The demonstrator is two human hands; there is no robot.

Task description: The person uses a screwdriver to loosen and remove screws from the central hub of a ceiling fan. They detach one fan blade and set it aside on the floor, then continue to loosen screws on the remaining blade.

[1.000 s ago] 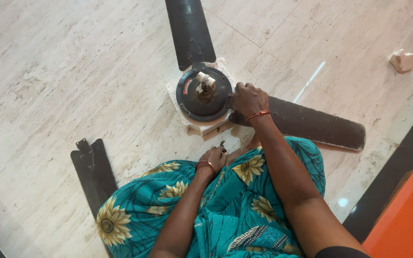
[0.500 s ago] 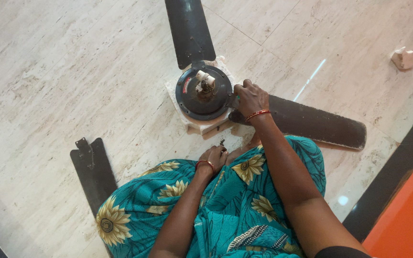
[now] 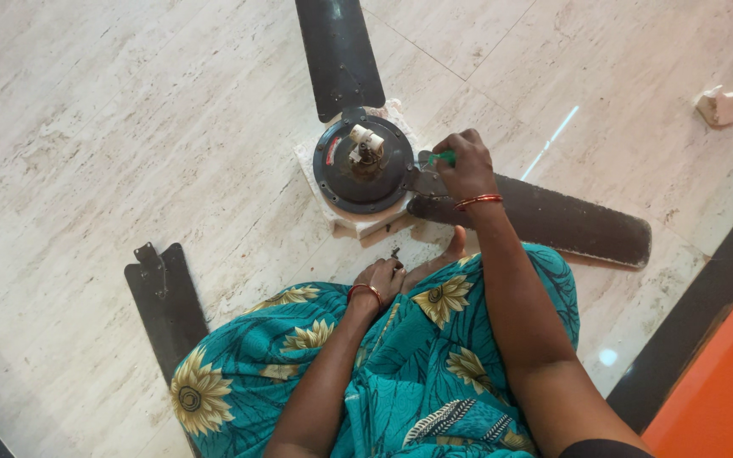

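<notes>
Green-handled screwdriver (image 3: 439, 158) is gripped in our right hand (image 3: 467, 167) at the fan motor (image 3: 363, 164); it could slip off the blade's (image 3: 545, 216) screw. Left hand (image 3: 377, 279) is closed on something small.

My right hand (image 3: 467, 165) grips a green-handled screwdriver (image 3: 439, 158), its tip at the joint where the fan motor (image 3: 363, 164) meets the blade (image 3: 545, 219) running out under my wrist. My left hand (image 3: 378, 278) rests closed in my lap, nearer me, with a loose blade (image 3: 163, 301) lying well off to its left
</notes>
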